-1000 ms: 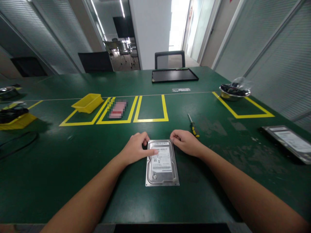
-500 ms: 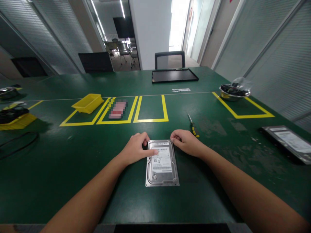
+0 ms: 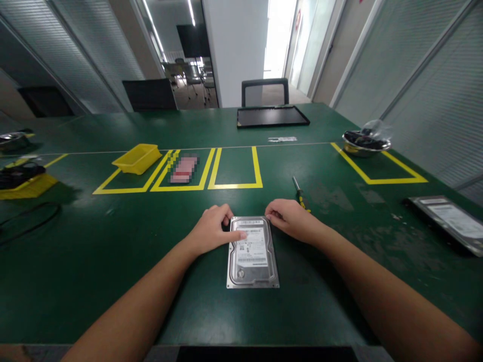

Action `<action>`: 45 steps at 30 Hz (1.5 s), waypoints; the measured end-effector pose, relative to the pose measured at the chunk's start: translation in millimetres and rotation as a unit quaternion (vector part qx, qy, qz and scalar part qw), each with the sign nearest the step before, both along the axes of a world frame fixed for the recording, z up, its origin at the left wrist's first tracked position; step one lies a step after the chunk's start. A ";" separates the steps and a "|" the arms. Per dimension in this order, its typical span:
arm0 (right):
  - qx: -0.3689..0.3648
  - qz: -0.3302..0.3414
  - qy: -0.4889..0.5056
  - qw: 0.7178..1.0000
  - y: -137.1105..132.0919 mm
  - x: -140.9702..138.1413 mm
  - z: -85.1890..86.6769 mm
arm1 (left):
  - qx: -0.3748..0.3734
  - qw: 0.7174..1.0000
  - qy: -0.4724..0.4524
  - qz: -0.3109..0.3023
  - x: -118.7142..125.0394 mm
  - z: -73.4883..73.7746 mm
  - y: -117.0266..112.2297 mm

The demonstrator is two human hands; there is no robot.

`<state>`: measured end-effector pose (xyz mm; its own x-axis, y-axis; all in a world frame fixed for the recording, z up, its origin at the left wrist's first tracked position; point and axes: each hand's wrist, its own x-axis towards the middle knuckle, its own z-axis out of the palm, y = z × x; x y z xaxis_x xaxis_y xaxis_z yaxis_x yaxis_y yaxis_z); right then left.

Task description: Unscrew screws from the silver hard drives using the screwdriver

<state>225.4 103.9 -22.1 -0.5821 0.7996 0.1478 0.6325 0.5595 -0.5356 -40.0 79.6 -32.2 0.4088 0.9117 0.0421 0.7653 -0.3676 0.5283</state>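
The hard drive [image 3: 252, 274] lies on the counter [image 3: 313, 306], long axis pointing away, its far end between the left hand [image 3: 214, 229], grip parted across its edge, and the right hand [image 3: 290, 218], grip impossible to tell

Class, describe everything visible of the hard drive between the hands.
The hard drive lies flat on the table, its short end nearest the camera. It looks like silver metal, with a contoured top, a white printed label and a round mark toward its near left corner. The thumb of the left hand rests on it; the fingers of the right hand are at its far right corner, contact unclear.
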 end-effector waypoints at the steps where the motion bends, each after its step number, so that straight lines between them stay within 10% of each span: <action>1: 0.001 0.000 0.000 1.000 0.3 -0.3 0.1 | 0.001 1.000 0.001 0.000 -0.2 -0.4 0.1; 26: 0.037 0.018 -0.055 0.998 1.6 2.3 4.7 | -0.008 1.000 0.006 0.005 0.3 1.9 -1.5; 45: -0.065 -0.023 0.025 0.997 2.9 5.1 -2.6 | -0.009 1.000 -0.002 0.003 0.5 2.2 -1.0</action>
